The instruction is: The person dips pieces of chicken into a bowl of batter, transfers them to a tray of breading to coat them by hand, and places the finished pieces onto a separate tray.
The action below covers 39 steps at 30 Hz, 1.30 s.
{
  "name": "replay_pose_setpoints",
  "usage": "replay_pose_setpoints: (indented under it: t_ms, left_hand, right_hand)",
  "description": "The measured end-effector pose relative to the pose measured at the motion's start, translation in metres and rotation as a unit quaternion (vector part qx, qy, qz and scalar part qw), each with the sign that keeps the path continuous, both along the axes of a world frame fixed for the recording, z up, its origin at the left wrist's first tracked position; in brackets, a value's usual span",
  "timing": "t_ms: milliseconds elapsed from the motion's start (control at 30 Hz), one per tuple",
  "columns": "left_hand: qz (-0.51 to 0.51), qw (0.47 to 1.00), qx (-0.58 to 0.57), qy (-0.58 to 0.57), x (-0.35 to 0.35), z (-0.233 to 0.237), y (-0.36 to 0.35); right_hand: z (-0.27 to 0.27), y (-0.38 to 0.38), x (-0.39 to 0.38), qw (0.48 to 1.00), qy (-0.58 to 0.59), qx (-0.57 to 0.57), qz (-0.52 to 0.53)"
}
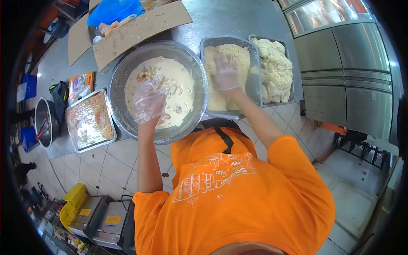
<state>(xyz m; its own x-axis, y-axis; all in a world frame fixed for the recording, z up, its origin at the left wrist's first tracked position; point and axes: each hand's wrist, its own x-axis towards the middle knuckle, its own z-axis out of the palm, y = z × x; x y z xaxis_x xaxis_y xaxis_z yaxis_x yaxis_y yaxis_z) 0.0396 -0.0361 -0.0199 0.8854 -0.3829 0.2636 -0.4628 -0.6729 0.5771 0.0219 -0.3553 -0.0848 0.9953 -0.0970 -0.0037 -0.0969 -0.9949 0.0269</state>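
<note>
My left hand [148,102], in a clear plastic glove, reaches into a large round metal bowl [120,78] of pale creamy batter with pieces of food in it; whether it grips a piece I cannot tell. My right hand [226,72], also gloved, presses flat with fingers spread on the breading in a rectangular metal tray [253,85] of dry crumb coating. Beside that tray on the right stands another tray [290,80] heaped with coated pieces. I wear an orange shirt [233,191] and a dark apron strap.
A foil tray [90,121] of marinated raw pieces covered in film sits left of the bowl. An open cardboard box [136,29] with a blue bag is behind. A metal pot [44,121] stands far left. Steel cabinets [348,63] are at right, tiled floor below.
</note>
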Motion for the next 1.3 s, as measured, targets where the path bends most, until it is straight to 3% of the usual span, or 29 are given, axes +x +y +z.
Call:
replay_pose_setpoints:
  t_ms: [33,100,167,233,300,367,400,467,500,567,667,700,767,833,900,967,1000,1100,1167,1200,1267,1300]
  left_hand:
    - [-0.003,1.000,-0.001,-0.001,0.000,0.003,-0.003]
    - [0.053,0.993,-0.083,0.065,0.000,0.012,-0.008]
    - [0.043,0.997,-0.057,0.043,-0.001,0.013,-0.002]
    - [0.040,0.998,-0.033,0.027,-0.001,0.010,0.002]
    - [0.058,0.989,-0.053,0.126,0.000,0.010,0.006]
    - [0.060,0.990,-0.054,0.117,0.000,0.017,0.007]
    - [0.066,0.990,-0.060,0.111,0.001,0.020,0.008]
    - [0.086,0.985,-0.068,0.136,-0.004,0.026,0.010]
    - [0.095,0.980,-0.077,0.154,-0.001,0.030,0.011]
    - [0.091,0.987,-0.056,0.122,0.001,0.034,0.016]
    - [0.098,0.989,-0.057,0.094,0.001,0.022,0.026]
    - [0.094,0.988,-0.073,0.097,-0.003,0.019,0.028]
    - [0.096,0.987,-0.032,0.126,0.003,0.028,0.025]
    - [0.103,0.980,0.014,0.167,-0.002,0.029,0.027]
    - [0.087,0.993,-0.013,0.081,-0.005,0.022,0.028]
    - [0.093,0.989,-0.059,0.099,-0.006,0.024,0.021]
    - [0.104,0.983,-0.107,0.111,-0.003,0.024,0.016]
    - [0.092,0.986,-0.103,0.088,-0.004,0.025,0.014]
    - [0.093,0.987,-0.088,0.097,-0.007,0.017,0.019]
    - [0.090,0.987,-0.083,0.104,-0.008,0.014,0.020]
    - [0.085,0.986,-0.083,0.114,-0.008,0.011,0.019]
    - [0.082,0.986,-0.084,0.119,-0.008,0.010,0.018]
  right_hand:
    - [-0.012,0.003,0.000,0.999,0.024,-0.038,0.024]
    - [-0.020,0.000,0.008,1.000,0.004,-0.006,0.027]
    - [-0.021,-0.002,0.015,0.998,-0.045,0.027,0.026]
    - [-0.015,-0.002,0.019,0.999,-0.016,-0.006,0.027]
    - [-0.016,-0.003,0.015,0.999,0.015,-0.032,0.015]
    - [-0.019,-0.004,0.029,0.992,-0.106,0.063,-0.025]
    - [-0.018,-0.002,0.031,0.992,-0.107,0.064,-0.018]
    - [-0.022,0.001,0.019,0.999,0.012,-0.045,0.000]
    - [-0.023,-0.001,0.022,0.999,0.008,-0.044,-0.001]
    - [-0.025,-0.006,0.031,0.994,-0.087,0.064,-0.023]
    - [-0.022,-0.017,0.025,0.987,-0.141,0.074,-0.031]
    - [-0.026,-0.016,0.015,0.988,-0.134,0.075,-0.034]
    - [-0.020,-0.016,0.020,0.999,0.003,0.040,-0.018]
    - [-0.011,-0.015,0.014,0.996,-0.047,0.071,-0.026]
    - [-0.009,-0.014,0.020,0.990,-0.101,0.099,-0.024]
    - [-0.012,-0.015,0.014,0.995,0.067,0.058,-0.035]
    - [-0.009,-0.020,0.016,0.996,0.060,0.054,-0.040]
    - [0.015,-0.026,0.023,0.999,-0.011,0.036,-0.005]
    - [0.054,-0.041,0.024,0.971,-0.126,0.197,-0.047]
    - [0.059,-0.050,0.022,0.971,-0.124,0.197,-0.049]
    - [0.068,-0.069,0.030,0.978,0.126,0.153,-0.066]
    - [0.065,-0.070,0.029,0.979,0.122,0.150,-0.069]
